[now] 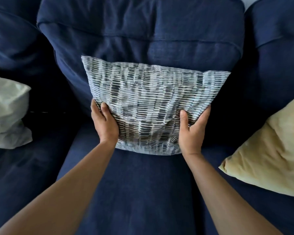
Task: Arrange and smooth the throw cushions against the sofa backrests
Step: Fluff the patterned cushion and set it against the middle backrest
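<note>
patterned cushion (151, 102) | blue-grey and white dashes | upright, slightly creased | leaning on navy middle backrest (143, 36), base on seat

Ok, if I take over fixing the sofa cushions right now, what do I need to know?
Left hand and right hand both grip the patterned cushion by its lower sides.
It stands against the middle backrest, bottom edge on the seat.
Done: the patterned cushion is nearly placed.
Left: let go and smooth it. Then set up the yellow cushion on the right, lying tilted, and the white cushion slumped on the left.
</note>
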The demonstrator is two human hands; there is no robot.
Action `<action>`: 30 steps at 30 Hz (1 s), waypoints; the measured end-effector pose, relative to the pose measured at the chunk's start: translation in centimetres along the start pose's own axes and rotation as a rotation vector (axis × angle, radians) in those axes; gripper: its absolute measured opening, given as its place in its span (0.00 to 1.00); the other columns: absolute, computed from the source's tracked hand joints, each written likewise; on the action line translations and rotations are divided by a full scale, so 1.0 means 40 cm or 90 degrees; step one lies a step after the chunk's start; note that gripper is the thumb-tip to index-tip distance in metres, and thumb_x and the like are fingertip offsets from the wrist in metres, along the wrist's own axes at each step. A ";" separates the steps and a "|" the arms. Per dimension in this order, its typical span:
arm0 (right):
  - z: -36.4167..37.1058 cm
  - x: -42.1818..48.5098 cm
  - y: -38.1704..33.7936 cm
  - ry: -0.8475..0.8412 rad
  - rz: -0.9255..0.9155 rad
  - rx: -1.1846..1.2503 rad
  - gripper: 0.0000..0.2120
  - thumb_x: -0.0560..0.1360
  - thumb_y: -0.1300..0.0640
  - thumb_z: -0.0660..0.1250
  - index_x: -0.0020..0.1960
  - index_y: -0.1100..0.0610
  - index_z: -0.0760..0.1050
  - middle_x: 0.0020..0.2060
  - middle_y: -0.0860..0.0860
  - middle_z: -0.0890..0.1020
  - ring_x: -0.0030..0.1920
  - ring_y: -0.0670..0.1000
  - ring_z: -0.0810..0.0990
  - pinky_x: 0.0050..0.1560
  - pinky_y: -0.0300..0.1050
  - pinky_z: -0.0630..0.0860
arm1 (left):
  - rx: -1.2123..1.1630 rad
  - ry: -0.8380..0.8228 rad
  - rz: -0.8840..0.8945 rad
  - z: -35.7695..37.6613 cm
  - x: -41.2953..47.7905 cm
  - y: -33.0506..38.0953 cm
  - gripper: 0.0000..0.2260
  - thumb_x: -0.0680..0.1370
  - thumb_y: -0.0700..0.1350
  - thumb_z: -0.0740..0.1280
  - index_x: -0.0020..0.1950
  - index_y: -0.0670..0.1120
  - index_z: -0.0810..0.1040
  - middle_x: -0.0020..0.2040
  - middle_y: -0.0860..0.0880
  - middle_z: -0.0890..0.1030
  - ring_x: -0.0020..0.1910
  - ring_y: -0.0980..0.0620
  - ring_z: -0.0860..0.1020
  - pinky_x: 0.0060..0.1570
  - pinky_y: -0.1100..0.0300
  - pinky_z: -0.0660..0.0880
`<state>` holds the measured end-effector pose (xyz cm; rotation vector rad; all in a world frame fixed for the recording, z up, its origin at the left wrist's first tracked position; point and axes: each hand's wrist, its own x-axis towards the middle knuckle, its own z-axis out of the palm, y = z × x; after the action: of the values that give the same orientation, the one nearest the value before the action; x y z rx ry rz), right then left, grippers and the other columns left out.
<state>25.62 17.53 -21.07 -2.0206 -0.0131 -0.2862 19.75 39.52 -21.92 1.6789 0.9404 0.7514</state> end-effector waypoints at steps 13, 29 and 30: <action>-0.057 -0.006 0.045 -0.193 0.215 0.189 0.49 0.69 0.53 0.80 0.81 0.49 0.54 0.68 0.39 0.74 0.61 0.30 0.75 0.51 0.20 0.70 | -0.074 -0.189 -0.136 -0.079 0.006 -0.031 0.67 0.58 0.71 0.79 0.80 0.59 0.34 0.79 0.50 0.64 0.76 0.55 0.67 0.75 0.45 0.65; 0.004 0.002 0.071 -0.086 0.133 0.120 0.33 0.67 0.59 0.81 0.69 0.60 0.72 0.63 0.50 0.81 0.64 0.49 0.79 0.68 0.44 0.73 | 0.119 -0.160 -0.013 -0.035 0.016 -0.058 0.61 0.57 0.53 0.83 0.80 0.65 0.47 0.67 0.57 0.77 0.65 0.51 0.76 0.61 0.51 0.74; 0.009 -0.004 0.080 -0.086 0.144 0.109 0.34 0.67 0.59 0.81 0.69 0.60 0.72 0.63 0.49 0.81 0.64 0.48 0.79 0.66 0.37 0.72 | 0.134 -0.159 -0.017 -0.034 0.008 -0.061 0.60 0.59 0.51 0.83 0.81 0.62 0.49 0.68 0.55 0.77 0.66 0.49 0.75 0.63 0.49 0.74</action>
<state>25.95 16.42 -24.05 -1.8481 0.1021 -0.0041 18.21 40.85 -23.86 1.8894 0.8860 0.4220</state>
